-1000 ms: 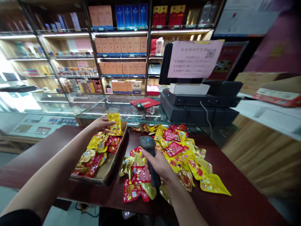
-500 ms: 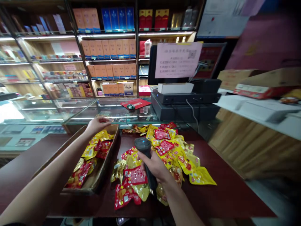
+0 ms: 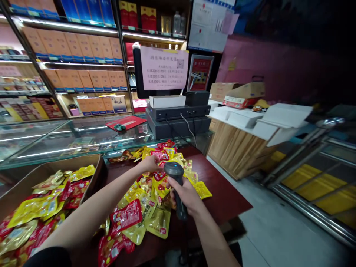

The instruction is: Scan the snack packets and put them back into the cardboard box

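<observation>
- Right hand (image 3: 189,195): I saw its fingers closed around the handle of a black handheld scanner (image 3: 174,170), which was held head up, the thumb just below the head.
- Left hand (image 3: 150,164): partly curled, it was over the far part of a pile of snack packets (image 3: 158,221), fingertips just beside the scanner's head; from my end I could not tell whether they had hold of a packet.
- Red, yellow and gold, those packets lay heaped on a dark red tabletop (image 3: 222,193).
- Left of the pile, a cardboard box (image 3: 96,163) held more such packets, the left forearm crossing in front of it.
- Beyond, I made out a glass counter (image 3: 69,139) with a computer mouse (image 3: 119,127) at the near edge of a red mat (image 3: 133,121).
- Right of the mat stood a dark till unit (image 3: 178,129), a pink notice (image 3: 164,72) above it.
- Farther right, white boxes (image 3: 244,118) sat on a wooden cabinet (image 3: 230,148).
- Behind the counter, lit shelves (image 3: 69,26) bore rows of orange boxes (image 3: 75,46).
</observation>
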The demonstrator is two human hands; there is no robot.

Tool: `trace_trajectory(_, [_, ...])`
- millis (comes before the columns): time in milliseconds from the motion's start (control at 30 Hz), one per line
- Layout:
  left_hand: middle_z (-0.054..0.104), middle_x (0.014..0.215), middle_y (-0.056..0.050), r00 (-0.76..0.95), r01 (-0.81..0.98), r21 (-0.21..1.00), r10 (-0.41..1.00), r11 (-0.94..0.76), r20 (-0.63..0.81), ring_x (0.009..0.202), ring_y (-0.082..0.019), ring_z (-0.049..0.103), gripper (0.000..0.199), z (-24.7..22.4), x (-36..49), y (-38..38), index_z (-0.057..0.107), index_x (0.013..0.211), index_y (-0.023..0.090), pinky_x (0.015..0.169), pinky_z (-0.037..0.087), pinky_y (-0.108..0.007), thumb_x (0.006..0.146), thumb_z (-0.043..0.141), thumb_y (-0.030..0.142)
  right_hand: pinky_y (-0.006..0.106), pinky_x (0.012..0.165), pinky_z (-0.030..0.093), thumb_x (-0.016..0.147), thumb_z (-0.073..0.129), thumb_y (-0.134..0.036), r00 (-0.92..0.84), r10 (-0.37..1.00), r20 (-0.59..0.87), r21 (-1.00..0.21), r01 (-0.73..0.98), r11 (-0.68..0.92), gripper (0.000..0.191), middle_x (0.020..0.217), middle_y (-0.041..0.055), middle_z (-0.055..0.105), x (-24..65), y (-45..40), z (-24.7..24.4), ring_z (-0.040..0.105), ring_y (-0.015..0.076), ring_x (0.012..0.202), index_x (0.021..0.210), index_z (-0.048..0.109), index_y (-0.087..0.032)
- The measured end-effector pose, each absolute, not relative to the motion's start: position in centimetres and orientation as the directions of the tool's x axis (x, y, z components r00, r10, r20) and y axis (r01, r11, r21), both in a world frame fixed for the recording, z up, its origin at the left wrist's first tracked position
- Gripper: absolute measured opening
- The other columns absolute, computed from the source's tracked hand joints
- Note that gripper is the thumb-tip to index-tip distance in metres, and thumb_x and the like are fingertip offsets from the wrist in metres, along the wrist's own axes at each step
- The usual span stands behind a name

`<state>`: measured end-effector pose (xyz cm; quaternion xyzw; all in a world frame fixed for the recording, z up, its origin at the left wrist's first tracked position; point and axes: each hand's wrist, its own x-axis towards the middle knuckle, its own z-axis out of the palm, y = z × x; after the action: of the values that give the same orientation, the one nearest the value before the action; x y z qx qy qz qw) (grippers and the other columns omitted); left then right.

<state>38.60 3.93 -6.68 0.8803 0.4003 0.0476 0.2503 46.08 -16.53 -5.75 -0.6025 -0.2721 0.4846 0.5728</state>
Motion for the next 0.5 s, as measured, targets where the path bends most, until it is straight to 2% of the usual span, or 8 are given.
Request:
trace_trajectory(100, [0.070,0.097,-0.010,0.661,0.722,0.402,0.733,-0.564,-0.159,0.088,-0.025,0.064,0.070,-7.5,39.5,4.2,0.066,0.105,0.016,0.068,0.044,-0.026,0.047,0.078,0.053,0.020,0.035,0.038,0.077,0.064,-0.050,0.385,0.885,-0.261,-0.957,-0.223,-0.186,0.034,0.043,-0.0067,0.051,46.6,-16.9,-6.1,0.044,0.0081,0.033,0.083,0.053,-0.018])
trace_trajectory(167, [0.070,0.095,-0.010,0.650,0.732,0.405,0.739,-0.548,-0.175,0.088,-0.025,0.063,0.071,-7.6,39.5,4.4,0.067,0.105,0.015,0.068,0.044,-0.026,0.046,0.079,0.051,0.020,0.035,0.039,0.077,0.064,-0.050,0.386,0.885,-0.260,-0.957,-0.221,-0.185,0.034,0.044,-0.0069,0.051,46.6,-16.9,-6.2,0.045,0.0082,0.033,0.083,0.053,-0.018])
trace_trajectory(300, [0.070,0.075,-0.003,0.625,0.739,0.477,0.749,-0.476,-0.221,0.076,-0.019,0.063,0.045,-7.1,38.5,4.6,0.073,0.087,0.017,0.062,0.041,-0.022,0.050,0.078,0.042,0.018,0.035,0.038,0.078,0.062,-0.050,0.368,0.890,-0.268,-0.957,-0.209,-0.201,0.034,0.043,-0.0070,0.051,45.9,-16.7,-6.1,0.045,0.0075,0.033,0.081,0.053,-0.017])
trace_trajectory(367, [0.067,0.066,-0.001,0.644,0.720,0.500,0.732,-0.481,-0.223,0.069,-0.017,0.061,0.035,-6.9,37.7,4.5,0.074,0.078,0.019,0.058,0.039,-0.021,0.054,0.075,0.044,0.018,0.035,0.038,0.078,0.062,-0.050,0.359,0.893,-0.272,-0.957,-0.202,-0.210,0.034,0.043,-0.0071,0.051,45.4,-16.4,-5.9,0.045,0.0070,0.033,0.081,0.053,-0.017])
trace_trajectory(500, [0.068,0.071,-0.004,0.676,0.695,0.461,0.719,-0.552,-0.158,0.069,-0.018,0.061,0.034,-6.8,36.9,3.8,0.074,0.078,0.017,0.059,0.041,-0.023,0.055,0.073,0.043,0.018,0.035,0.039,0.075,0.065,-0.050,0.348,0.902,-0.254,-0.959,-0.208,-0.190,0.036,0.047,-0.0073,0.052,44.4,-15.9,-5.7,0.045,0.0065,0.035,0.082,0.052,-0.017])
